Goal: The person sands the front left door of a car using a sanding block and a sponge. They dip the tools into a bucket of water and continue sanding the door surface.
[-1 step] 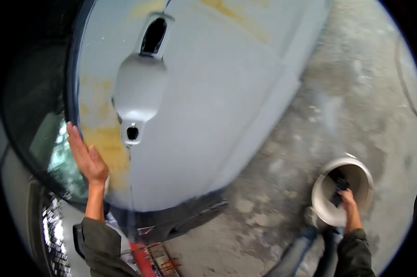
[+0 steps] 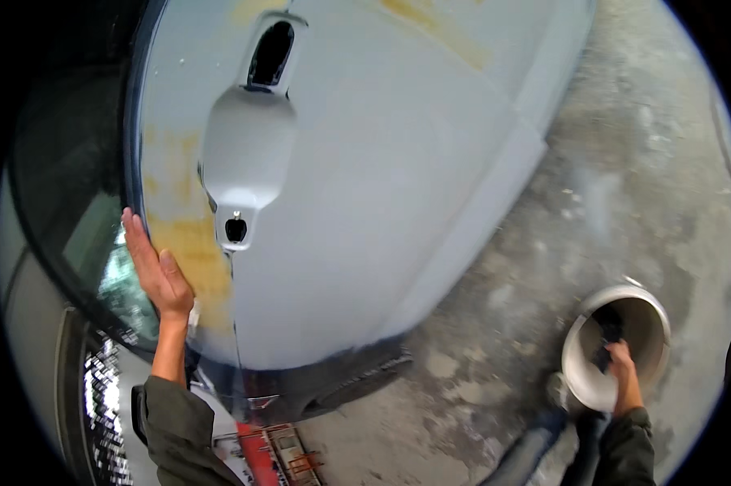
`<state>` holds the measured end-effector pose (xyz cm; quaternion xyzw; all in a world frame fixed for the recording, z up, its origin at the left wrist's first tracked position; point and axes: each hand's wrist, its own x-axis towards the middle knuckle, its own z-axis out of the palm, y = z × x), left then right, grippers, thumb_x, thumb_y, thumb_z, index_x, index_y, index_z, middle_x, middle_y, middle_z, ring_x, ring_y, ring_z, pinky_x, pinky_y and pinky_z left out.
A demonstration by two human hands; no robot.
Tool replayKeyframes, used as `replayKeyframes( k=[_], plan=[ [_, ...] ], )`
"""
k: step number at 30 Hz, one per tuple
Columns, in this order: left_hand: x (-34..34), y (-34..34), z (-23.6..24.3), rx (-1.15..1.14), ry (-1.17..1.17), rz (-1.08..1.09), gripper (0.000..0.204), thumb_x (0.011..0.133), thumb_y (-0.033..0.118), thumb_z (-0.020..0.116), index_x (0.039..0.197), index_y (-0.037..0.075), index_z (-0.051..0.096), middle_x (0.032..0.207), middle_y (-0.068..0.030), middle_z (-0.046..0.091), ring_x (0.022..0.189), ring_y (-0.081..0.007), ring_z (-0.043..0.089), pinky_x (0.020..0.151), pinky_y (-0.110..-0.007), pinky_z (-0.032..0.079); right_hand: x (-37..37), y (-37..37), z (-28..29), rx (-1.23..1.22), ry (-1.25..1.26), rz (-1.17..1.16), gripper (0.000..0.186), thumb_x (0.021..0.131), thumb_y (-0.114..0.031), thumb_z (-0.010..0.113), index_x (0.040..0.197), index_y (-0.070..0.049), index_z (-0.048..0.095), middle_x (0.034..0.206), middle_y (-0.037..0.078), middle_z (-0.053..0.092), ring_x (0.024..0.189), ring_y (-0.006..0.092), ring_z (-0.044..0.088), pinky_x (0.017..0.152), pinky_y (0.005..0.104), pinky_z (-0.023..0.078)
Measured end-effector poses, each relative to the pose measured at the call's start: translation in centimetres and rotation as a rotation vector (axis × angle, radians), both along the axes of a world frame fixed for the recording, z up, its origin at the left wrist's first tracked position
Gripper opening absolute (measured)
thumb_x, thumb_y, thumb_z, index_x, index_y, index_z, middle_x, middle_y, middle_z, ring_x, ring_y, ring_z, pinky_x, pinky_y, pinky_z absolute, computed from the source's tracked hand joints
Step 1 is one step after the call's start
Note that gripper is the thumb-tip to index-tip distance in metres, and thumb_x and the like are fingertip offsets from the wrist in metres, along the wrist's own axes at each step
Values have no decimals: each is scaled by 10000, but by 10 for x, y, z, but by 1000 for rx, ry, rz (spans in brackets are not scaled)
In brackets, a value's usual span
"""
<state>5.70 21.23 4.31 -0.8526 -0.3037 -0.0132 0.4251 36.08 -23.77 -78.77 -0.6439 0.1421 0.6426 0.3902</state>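
Observation:
My left hand lies flat, fingers stretched out, along the window-side edge of a grey car door panel. Yellow-brown patches mark the panel beside it. Up from that hand is a recessed door-handle area with two dark openings. At the lower right, my right hand reaches into a whitish bucket on the floor. Its fingers are closed around a dark object inside the bucket; the object's kind cannot be made out.
Dark car window glass runs along the left. Below the panel is a dark lower-edge section, with a red item and a rusty metal frame near it. The stained concrete floor spreads to the right, and my legs stand beside the bucket.
The whole view has shifted a little, so the panel and bucket sit slightly farther right. Both hands keep nearly the same places against the panel and inside the bucket.

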Motion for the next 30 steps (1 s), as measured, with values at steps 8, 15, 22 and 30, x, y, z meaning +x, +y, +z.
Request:
replayKeyframes(
  k=[8, 15, 22, 30],
  plan=[
    [-55, -88, 2, 275, -276, 76, 529, 1076, 283, 293, 1503, -28, 327, 1567, -189, 337, 1464, -339, 296, 1195, -406, 218, 89, 59, -221, 226, -94, 22, 393, 896, -275, 602, 1222, -54, 599, 1111, 82, 624, 971, 221, 580, 865, 384, 474],
    [-30, -23, -45, 178, -164, 39, 510, 1058, 263, 357, 1478, -26, 376, 1544, -189, 375, 1448, -363, 319, 1183, -457, 248, 46, 4, -41, 525, 501, -376, 332, 906, -423, 572, 917, -96, 630, 945, 140, 682, 845, 283, 644, 788, 462, 533],
    [-44, -34, -25, 111, -181, 79, 602, 1018, 298, 456, 1510, -19, 314, 1570, -210, 319, 1464, -382, 285, 1189, -507, 236, -37, 191, 379, 396, 410, -190, 251, 900, -279, 482, 981, -50, 547, 988, 182, 674, 874, 321, 644, 843, 510, 534],
    [-38, -29, -5, -152, -74, 33, 686, 966, 330, 527, 1501, -35, 302, 1600, -194, 253, 1489, -352, 230, 1203, -503, 222, -92, 359, 793, 929, 400, -125, 354, 952, -230, 505, 1197, 25, 524, 1173, 129, 605, 1093, 255, 583, 970, 483, 499]
  ],
)
